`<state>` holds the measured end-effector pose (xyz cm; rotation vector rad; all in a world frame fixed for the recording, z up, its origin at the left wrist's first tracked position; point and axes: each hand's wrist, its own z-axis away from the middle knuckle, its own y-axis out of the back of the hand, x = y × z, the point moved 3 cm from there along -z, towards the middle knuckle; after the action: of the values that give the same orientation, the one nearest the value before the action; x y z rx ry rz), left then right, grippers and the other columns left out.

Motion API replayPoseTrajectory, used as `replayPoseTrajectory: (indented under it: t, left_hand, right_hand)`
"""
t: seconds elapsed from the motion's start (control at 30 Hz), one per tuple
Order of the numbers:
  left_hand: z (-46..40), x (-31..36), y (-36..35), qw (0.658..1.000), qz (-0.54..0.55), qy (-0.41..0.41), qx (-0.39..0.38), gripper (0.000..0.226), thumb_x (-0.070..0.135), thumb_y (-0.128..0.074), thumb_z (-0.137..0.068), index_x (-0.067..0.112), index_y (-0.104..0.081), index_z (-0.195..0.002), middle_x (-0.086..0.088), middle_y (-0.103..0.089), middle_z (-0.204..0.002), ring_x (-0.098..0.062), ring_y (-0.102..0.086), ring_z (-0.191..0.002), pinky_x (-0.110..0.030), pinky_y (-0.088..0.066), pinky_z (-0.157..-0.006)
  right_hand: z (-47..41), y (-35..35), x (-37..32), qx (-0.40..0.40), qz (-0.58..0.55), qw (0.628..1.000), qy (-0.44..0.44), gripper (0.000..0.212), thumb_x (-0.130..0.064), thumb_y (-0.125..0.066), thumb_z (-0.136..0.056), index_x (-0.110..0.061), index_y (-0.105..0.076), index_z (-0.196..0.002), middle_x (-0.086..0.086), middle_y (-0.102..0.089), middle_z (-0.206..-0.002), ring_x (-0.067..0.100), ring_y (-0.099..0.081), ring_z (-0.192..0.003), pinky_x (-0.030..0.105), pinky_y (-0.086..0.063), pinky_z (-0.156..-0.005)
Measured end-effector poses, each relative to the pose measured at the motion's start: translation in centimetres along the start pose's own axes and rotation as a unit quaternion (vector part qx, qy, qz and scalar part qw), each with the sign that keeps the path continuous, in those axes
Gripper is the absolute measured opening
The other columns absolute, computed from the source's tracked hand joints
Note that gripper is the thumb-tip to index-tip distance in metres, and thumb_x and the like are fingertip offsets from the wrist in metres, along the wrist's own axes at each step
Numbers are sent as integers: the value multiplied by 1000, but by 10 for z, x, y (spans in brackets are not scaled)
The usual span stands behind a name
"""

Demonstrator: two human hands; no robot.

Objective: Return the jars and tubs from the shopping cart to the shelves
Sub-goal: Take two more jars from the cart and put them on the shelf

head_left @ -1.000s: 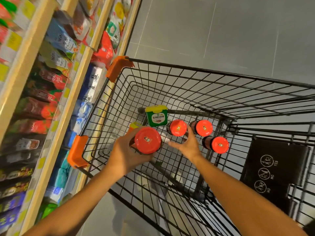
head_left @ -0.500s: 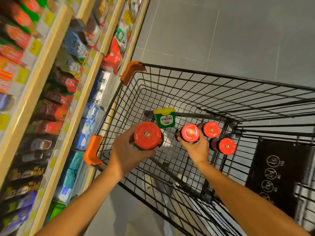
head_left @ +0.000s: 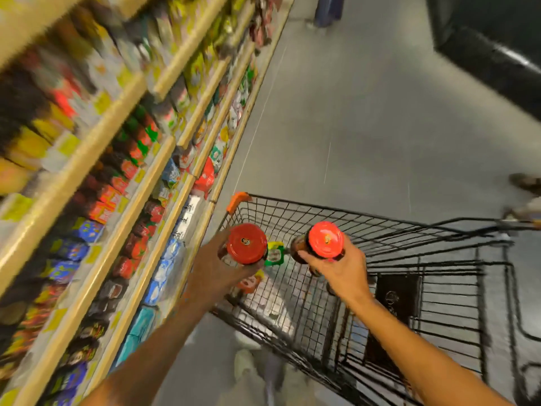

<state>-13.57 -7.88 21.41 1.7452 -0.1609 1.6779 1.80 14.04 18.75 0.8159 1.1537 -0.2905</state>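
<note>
Right, two jars up at once, and that is where the trouble could start. Biggest worry first: the shelves [head_left: 87,159] filling the left of the frame are packed tight with packets and jars, all blurred, so I can't pick out an open slot. With both hands full there is no spare hand to clear a gap, and shoving a jar in could knock a neighbour off the edge onto the hard grey floor [head_left: 366,112].

Next, the shopping cart [head_left: 380,259], lower centre and right, black wire with orange corner caps. It stands just beside the shelf base and nobody has hold of it, so a bump from a hip could roll it away.

Then the grips. The left hand [head_left: 213,273] is wrapped round a red-lidded jar [head_left: 246,244], fingers under and beside the body, held above the cart's near-left corner. The right hand [head_left: 342,271] is clamped on a second red-lidded jar [head_left: 325,239] from the side, over the basket. Both look like glass to me, heavy for one-handed holds, and a slip would drop either back into the wire or onto the floor.

Smallest thing: a green tub with a yellow lid [head_left: 275,254] sits down in the basket between the two jars, waiting its turn. At upper centre and far right, bits of other people stand in the aisle.
</note>
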Motion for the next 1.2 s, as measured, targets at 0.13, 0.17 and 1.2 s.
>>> replayPoseTrajectory:
  t: [0.13, 0.17, 1.2]
  left_hand:
    - [8, 55, 37, 999, 10, -52, 8, 70, 27, -96, -55, 31, -64, -117, 15, -71, -107, 0, -66, -100, -15, -54, -81]
    - [10, 65, 45, 998, 18, -51, 6, 73, 24, -97, -53, 27, -64, -118, 12, -71, -107, 0, -67, -98, -12, -52, -78]
    - [354, 141, 174, 911, -72, -11, 405, 74, 52, -87, -48, 44, -60, -116, 25, -66, -115, 12, -62, -107, -10, -47, -92]
  right_hand:
    - [18, 23, -70, 15, 4, 998, 55, 83, -63, -85, -52, -18, -67, -120, -17, -72, -98, 1, -68, -94, 21, -52, -88]
    - [23, 28, -84, 19, 5, 998, 67, 81, -61, -86, -53, -19, -68, -119, -17, -72, -98, 1, -68, -93, 20, -52, -87]
    - [218, -41, -244, -281, -56, 897, 335, 57, -32, -96, -59, -27, -68, -108, -18, -72, -94, -12, -65, -88, 5, -47, -74]
